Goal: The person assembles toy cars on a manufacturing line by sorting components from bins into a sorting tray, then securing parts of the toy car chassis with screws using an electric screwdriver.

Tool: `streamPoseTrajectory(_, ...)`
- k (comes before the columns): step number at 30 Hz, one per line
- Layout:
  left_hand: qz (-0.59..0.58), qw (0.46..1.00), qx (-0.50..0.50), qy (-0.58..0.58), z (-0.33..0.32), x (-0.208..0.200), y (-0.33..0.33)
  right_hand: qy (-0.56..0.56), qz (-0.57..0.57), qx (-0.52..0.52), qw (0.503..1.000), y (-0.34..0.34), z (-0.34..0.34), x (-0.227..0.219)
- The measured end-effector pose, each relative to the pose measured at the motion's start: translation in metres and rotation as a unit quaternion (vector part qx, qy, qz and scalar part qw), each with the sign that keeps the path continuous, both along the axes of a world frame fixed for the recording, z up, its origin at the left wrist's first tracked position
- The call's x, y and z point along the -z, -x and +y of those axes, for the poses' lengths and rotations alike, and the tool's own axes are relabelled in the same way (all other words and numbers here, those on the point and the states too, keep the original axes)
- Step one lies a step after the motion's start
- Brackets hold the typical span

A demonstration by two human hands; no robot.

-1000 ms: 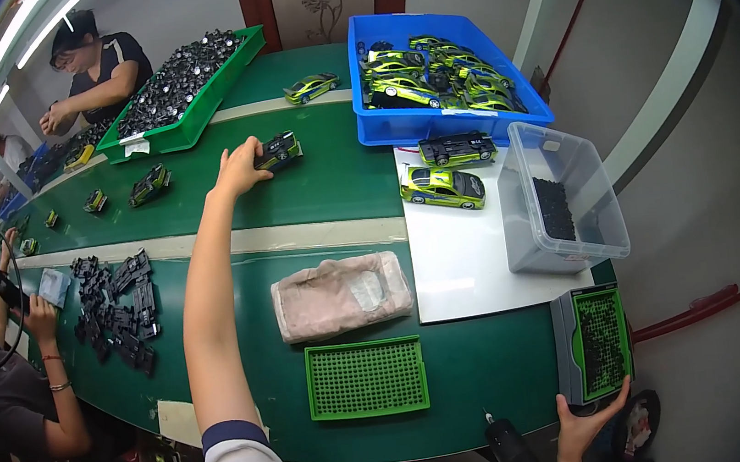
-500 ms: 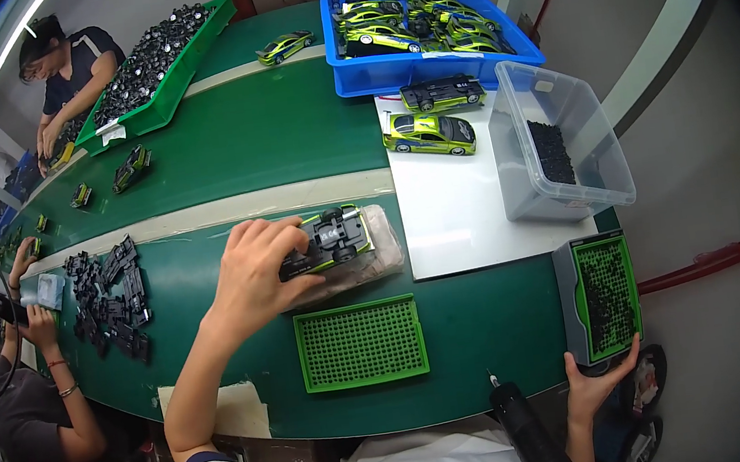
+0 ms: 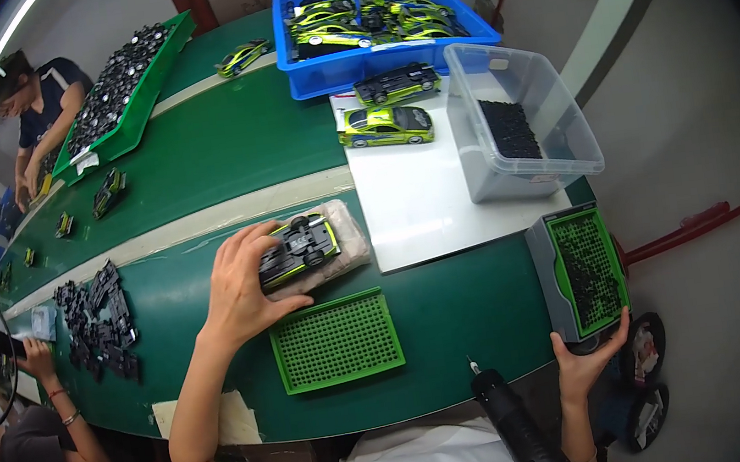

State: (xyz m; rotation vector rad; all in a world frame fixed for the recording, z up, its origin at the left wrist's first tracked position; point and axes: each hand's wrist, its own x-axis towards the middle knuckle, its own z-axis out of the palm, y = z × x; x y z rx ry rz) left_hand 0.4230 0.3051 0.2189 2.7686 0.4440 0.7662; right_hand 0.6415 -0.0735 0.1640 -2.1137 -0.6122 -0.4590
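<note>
A green toy car (image 3: 305, 242) lies wheels up on a pale wrapped pad (image 3: 350, 233), its black underside showing. My left hand (image 3: 243, 283) is around its left end, fingers along the far side and thumb low on the near side. At the right, my right hand (image 3: 585, 366) grips the near end of a grey box (image 3: 560, 300), thumb at one corner and fingers at the other. The box bears a green perforated tray (image 3: 616, 279) scattered with small black pieces. Between my arms stands a black electric screwdriver (image 3: 508, 413), its bit pointing up and away.
A green perforated tray (image 3: 290, 370) lies before the pad. Black plastic parts (image 3: 104, 324) are heaped left. Beyond are a white board (image 3: 408, 236), a clear bin (image 3: 564, 152) of black pieces, two toy cars, a blue crate (image 3: 306, 82) and a green crate (image 3: 122, 132). Co-workers sit left.
My left thumb has come away from the car's near side toward the tray, baring more of the underside. My right hand stays at the box. The whole view has shifted.
</note>
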Motion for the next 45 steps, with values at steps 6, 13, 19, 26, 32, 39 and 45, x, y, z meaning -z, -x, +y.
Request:
streamPoseTrajectory(6, 0.033, 0.996, 0.003, 0.077, 0.017, -0.005, 0.010, -0.012, 0.033, -0.016, 0.999, 0.002, 0.003, 0.002)
streamPoseTrajectory(13, -0.015, 0.994, 0.016, 0.106, 0.026, 0.005, 0.007, -0.022, 0.055, -0.004, 0.998, 0.004, -0.004, 0.000)
streamPoseTrajectory(19, -0.033, 0.996, 0.014, 0.084, 0.023, 0.009, 0.007, 0.004, 0.036, 0.006, 0.999, 0.002, -0.003, 0.006)
streamPoseTrajectory(26, -0.043, 0.999, 0.016, 0.023, 0.021, 0.011, 0.005, 0.010, 0.022, 0.006, 1.000, 0.002, -0.004, 0.007)
streamPoseTrajectory(32, -0.019, 1.000, 0.021, -0.004, 0.020, 0.006, 0.006, 0.001, 0.029, -0.001, 1.000, 0.003, -0.003, 0.007)
streamPoseTrajectory(39, -0.007, 1.000, 0.011, -0.024, 0.016, 0.003, 0.008, -0.006, 0.015, -0.017, 1.000, 0.003, -0.002, 0.006)
streamPoseTrajectory(45, 0.018, 1.000, 0.015, -0.021, 0.019, 0.000, 0.003, -0.006, 0.030, -0.007, 1.000, 0.003, -0.005, -0.004)
